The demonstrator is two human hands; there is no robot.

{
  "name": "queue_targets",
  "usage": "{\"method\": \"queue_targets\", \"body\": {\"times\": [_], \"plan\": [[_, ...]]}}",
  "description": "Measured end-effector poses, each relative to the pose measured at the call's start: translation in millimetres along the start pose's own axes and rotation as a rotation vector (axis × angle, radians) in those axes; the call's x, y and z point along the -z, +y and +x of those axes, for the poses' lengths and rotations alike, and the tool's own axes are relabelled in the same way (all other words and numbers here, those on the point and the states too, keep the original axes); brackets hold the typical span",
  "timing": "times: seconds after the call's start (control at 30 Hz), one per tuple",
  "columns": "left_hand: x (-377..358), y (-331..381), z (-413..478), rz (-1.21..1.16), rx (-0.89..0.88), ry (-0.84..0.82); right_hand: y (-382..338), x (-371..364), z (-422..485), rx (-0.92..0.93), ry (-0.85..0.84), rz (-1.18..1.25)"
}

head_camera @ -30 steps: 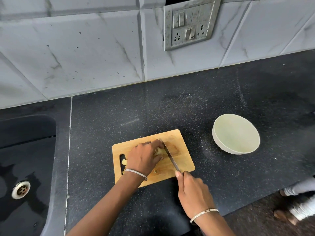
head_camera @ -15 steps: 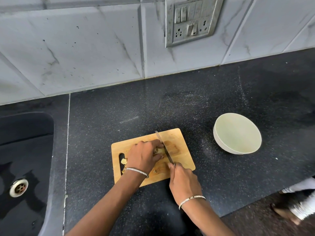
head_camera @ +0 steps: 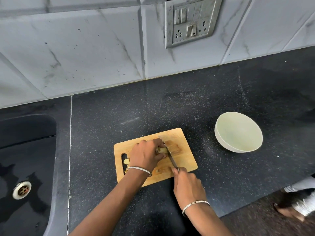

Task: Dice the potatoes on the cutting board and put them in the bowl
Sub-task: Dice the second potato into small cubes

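Head view, and basically just more sawing. Compared with a second ago: knife pushed forward through the stroke, then drawn a little way back again, right hand travelling with it over the near edge of the cutting board. Wrapped tight round the handle, that hand, index finger up along the spine by the look of it. Left hand clamped in the same spot throughout, fingers curled over the potato and pinning it to the middle of the board, blade right up against the fingertips on the bowl side. Hard to tell how deep into the cut; mostly hidden under the knuckles. A few pale potato bits over by the handle slot at the left end of the board, half hidden behind the wrist. Bowl well off to the right on the bench, nothing in it. So, for the task: slicing only, probably early-to-middle of the dicing, no transfer started. Would guess several more strokes plus cross cuts before scooping anything over. Worth watching those fingertips so close to the edge.
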State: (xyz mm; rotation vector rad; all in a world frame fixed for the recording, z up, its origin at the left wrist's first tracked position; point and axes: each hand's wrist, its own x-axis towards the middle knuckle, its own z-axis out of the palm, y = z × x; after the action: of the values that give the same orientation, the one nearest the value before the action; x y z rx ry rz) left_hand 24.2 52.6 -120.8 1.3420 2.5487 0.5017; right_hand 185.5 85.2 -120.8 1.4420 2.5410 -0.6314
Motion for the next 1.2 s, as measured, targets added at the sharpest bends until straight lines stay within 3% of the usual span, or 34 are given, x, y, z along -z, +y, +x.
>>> {"method": "queue_targets", "body": {"times": [1.07, 1.2], "plan": [[3, -1, -5, 0.043, -0.059, 0.014, 13, -4, -10, 0.071, 0.051, 0.037], [5, 2, -2, 0.0, -0.082, -0.045, 14, -6, -8, 0.062, 0.041, 0.049]]}}
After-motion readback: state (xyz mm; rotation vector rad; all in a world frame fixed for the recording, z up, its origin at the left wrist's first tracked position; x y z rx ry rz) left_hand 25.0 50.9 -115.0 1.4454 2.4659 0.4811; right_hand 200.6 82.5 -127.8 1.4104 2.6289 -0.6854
